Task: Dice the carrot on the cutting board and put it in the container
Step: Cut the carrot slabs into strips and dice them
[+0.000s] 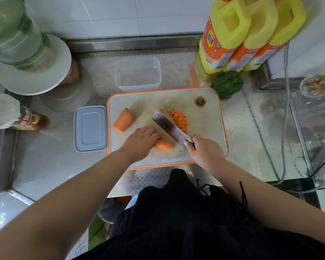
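1. Head view. Cutting board [210, 117], white with an orange rim, lies mid-worktop; its near edge is close to the worktop's [51, 166] front edge.
2. Container [137, 74], clear plastic with nothing visible inside, sits just beyond the board's far edge, left of centre. Its lid [90, 128] lies flat just off the board's left edge.
3. Board's far right corner: carrot top [200, 101] with a green stub, alone. A green vegetable [227, 83] sits just off that corner; behind it three yellow bottles [238, 34] stand against the back wall.
4. Open board surface: far-middle strip and the whole right side up to the right rim. Left third holds a thick carrot chunk [124, 120].
5. Diced carrot [178, 120] is piled right of centre, just right of the knife blade.
6. Left hand [140, 142] is palm-down near the board's near-left part, fingers curled and pressed together on a carrot piece [163, 145], whose cut end sticks out to the right.
7. Right hand [206, 152] is at the board's near-right corner, fingers wrapped round the handle of the knife [170, 127]. Blade runs diagonally toward the far left, between carrot piece and dice; cannot tell whether its edge touches the board.
8. Worktop's left side: stacked plates [45, 79] and a lidded cup [4, 111] with a straw. Right side: cables [285, 109] cross the worktop.
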A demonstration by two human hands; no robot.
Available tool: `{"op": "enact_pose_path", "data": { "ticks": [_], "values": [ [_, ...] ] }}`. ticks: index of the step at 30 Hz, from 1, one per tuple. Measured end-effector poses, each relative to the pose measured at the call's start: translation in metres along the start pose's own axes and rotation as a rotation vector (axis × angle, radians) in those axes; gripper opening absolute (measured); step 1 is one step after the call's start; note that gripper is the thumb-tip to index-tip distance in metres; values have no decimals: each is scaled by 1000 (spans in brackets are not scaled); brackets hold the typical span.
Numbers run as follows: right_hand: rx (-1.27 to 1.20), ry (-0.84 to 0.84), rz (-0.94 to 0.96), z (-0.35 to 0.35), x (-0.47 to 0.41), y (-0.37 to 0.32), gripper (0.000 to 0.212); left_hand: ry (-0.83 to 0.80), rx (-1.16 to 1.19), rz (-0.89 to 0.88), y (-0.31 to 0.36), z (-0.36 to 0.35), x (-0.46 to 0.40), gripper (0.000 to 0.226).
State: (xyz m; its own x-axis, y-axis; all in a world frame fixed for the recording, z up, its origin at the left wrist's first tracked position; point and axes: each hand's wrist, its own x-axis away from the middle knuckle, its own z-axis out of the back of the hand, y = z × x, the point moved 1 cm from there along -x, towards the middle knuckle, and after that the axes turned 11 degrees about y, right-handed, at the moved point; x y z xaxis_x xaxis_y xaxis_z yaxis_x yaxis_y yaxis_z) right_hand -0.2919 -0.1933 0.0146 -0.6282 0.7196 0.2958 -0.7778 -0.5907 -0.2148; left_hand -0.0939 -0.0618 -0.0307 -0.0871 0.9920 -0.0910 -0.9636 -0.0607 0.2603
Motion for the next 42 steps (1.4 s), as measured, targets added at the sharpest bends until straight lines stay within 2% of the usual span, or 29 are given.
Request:
{"op": "enact_pose_path", "data": {
  "ticks": [4,9,12,15,22,25,29,32,35,37,38,40,42],
  "values": [
    [-19,-14,-3,-2,2,2,36,-172,99,85,-2,10,-13,42],
    [-15,-15,-11,-2,2,3,36,-225,121,118,2,14,-21,29],
    [-39,-7,-21,-1,2,5,38,-250,221,206,1,16,-23,26],
    [-61,-11,-42,0,1,6,41,-260,298,266,2,21,-27,30],
    [-66,-14,-40,1,1,7,42,-308,284,323,-1,23,-38,29],
    [-63,-11,-45,1,1,7,42,-276,214,301,0,23,-42,30],
    [-67,-13,-75,1,0,10,41,-203,-23,231,8,21,-45,32],
    [-78,-12,-85,1,-1,10,38,-179,-49,262,12,19,-44,35],
    [-68,-10,-72,1,0,8,36,40,46,283,13,19,-33,32],
    [-60,6,-61,1,1,8,36,212,28,216,16,19,-19,27],
    [-58,18,-56,1,2,8,36,235,23,173,18,16,-11,27],
    [-57,44,-43,1,3,8,36,152,29,116,20,8,2,36],
    [-58,62,-27,2,4,7,35,46,30,134,22,3,8,43]
  ]
}}
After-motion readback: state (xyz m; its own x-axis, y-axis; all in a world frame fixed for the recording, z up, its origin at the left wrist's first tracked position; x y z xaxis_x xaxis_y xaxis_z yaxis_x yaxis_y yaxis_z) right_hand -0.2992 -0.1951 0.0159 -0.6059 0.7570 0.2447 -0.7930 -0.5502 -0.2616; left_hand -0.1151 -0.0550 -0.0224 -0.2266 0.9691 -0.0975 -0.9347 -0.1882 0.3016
